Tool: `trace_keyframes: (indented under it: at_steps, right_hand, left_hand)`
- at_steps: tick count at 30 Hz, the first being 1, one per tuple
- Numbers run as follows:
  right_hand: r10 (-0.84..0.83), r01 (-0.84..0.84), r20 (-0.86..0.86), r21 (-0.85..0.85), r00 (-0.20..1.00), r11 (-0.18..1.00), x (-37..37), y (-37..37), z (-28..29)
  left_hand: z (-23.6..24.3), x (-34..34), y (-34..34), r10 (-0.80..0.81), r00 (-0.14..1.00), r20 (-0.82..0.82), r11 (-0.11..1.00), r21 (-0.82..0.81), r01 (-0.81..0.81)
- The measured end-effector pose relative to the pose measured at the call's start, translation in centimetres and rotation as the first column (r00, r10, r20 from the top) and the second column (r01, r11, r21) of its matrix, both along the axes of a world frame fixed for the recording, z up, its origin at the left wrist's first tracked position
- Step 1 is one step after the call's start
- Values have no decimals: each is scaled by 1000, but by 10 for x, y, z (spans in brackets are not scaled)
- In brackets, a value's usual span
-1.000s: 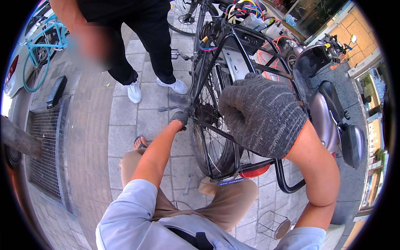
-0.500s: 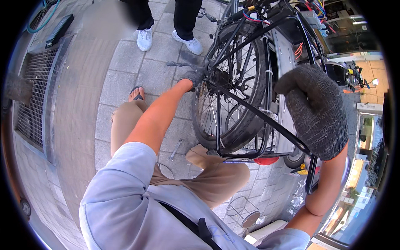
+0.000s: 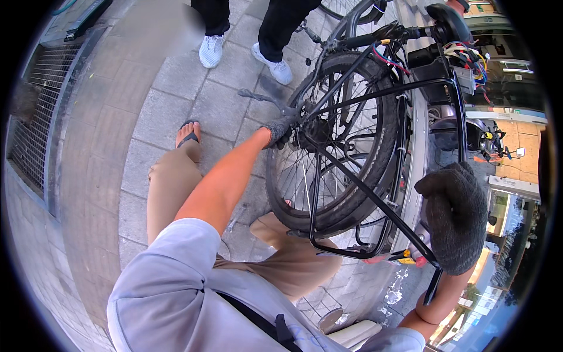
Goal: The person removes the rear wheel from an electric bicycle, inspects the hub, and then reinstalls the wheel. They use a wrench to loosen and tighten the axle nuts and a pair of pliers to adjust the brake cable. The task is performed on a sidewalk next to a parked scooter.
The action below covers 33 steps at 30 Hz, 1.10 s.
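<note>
A bicycle with a black frame stands at the right, and its rear wheel (image 3: 375,176) faces me. My left hand (image 3: 280,130), in a dark knit glove, is at the wheel's hub. Its fingers are curled around a part there that I cannot make out. A dark lever like a kickstand (image 3: 256,95) sticks out just beyond that hand. My right hand (image 3: 454,217), gloved too, is held with curled fingers over the end of the black rear rack (image 3: 381,202). Whatever it may hold is hidden.
A person in black trousers and white shoes (image 3: 212,51) stands beyond the wheel. Loose coloured wires (image 3: 472,61) hang near the saddle (image 3: 448,22). A metal grating (image 3: 41,117) lies at the left, and a parked motorbike (image 3: 469,134) stands at the right.
The view has shifted, and more of the bicycle's saddle end shows. My left hand stays at the hub; my right hand appears lower beside the rack, its fingers still curled.
</note>
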State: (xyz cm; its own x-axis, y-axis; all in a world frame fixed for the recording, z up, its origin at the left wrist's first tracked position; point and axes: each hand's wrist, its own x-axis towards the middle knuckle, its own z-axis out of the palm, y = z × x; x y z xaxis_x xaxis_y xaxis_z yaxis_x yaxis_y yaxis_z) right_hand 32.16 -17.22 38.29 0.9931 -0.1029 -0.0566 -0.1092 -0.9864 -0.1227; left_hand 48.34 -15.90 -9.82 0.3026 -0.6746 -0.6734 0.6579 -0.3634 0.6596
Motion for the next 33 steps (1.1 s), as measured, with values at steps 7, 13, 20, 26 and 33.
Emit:
trace_keyframes:
  at_steps: [7, 13, 20, 26, 33]
  right_hand:
    - [17, -19, 36, 58, 999, 998, 5, 2, -4]
    - [-18, 16, 24, 81, 1000, 997, -4, -5, -7]
    - [36, -37, 13, 66, 999, 997, -4, -7, -3]
    - [12, -15, 35, 81, 999, 997, 1, -3, -2]
    - [10, -14, 48, 81, 999, 997, -1, -5, -5]
  left_hand:
    - [-54, 25, -21, 120, 853, 508, 992, -27, -123]
    - [37, 19, 29, -106, 991, 77, 989, 115, 96]
    - [14, 6, 8, 63, 957, 284, 994, -108, -34]
    - [-7, 10, -5, -73, 944, 321, 997, -11, 81]
    - [-16, 12, -13, 3, 896, 443, 985, 152, -78]
